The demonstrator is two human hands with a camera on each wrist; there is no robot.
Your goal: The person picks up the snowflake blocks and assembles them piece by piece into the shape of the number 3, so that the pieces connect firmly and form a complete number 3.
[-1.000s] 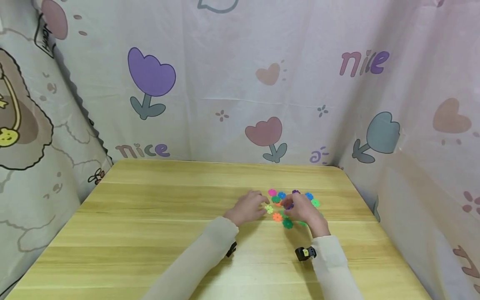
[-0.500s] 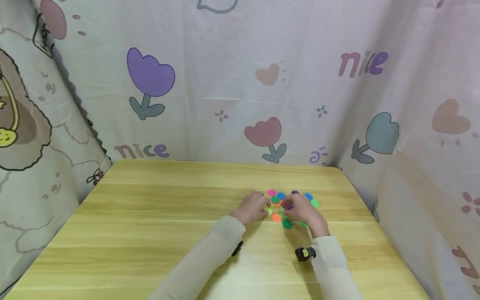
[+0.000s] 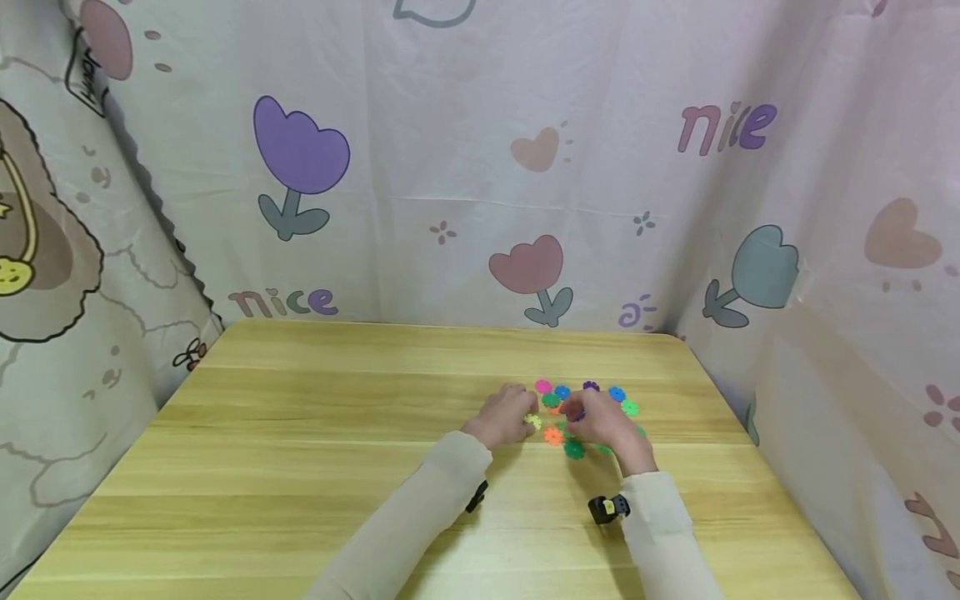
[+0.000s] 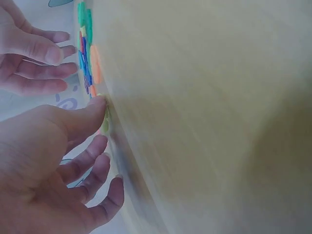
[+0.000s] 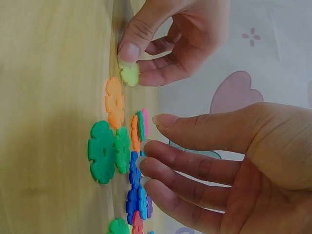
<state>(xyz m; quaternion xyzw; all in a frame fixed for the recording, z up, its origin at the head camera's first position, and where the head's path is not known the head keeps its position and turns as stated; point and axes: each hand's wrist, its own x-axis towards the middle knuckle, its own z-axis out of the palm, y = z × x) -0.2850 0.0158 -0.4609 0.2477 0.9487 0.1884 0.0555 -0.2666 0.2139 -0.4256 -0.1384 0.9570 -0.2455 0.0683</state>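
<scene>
My left hand (image 3: pixel 502 416) pinches a yellow-green flower-shaped plastic building disc (image 5: pixel 130 76) between thumb and forefinger, at the left side of a spread of similar discs. In the right wrist view its thumb covers the disc's upper edge. My right hand (image 3: pixel 606 421) hovers low over the spread, fingers loosely bent and holding nothing. Around its fingertips lie an orange disc (image 5: pixel 115 102), a dark green disc (image 5: pixel 101 152), a lighter green disc (image 5: pixel 122 149) and blue discs (image 5: pixel 134 169). Part of the spread is hidden under the right hand in the head view.
The discs lie on a light wood-grain table (image 3: pixel 315 467), toward its far right. A pink disc (image 3: pixel 543 386) and a light green disc (image 3: pixel 630 407) sit at the outer edges of the spread. A printed curtain (image 3: pixel 420 167) hangs behind and beside the table.
My left hand has moved right to the yellow-green disc, closed finger and thumb on it, and drawn it slightly left. My right hand has stayed nearly still.
</scene>
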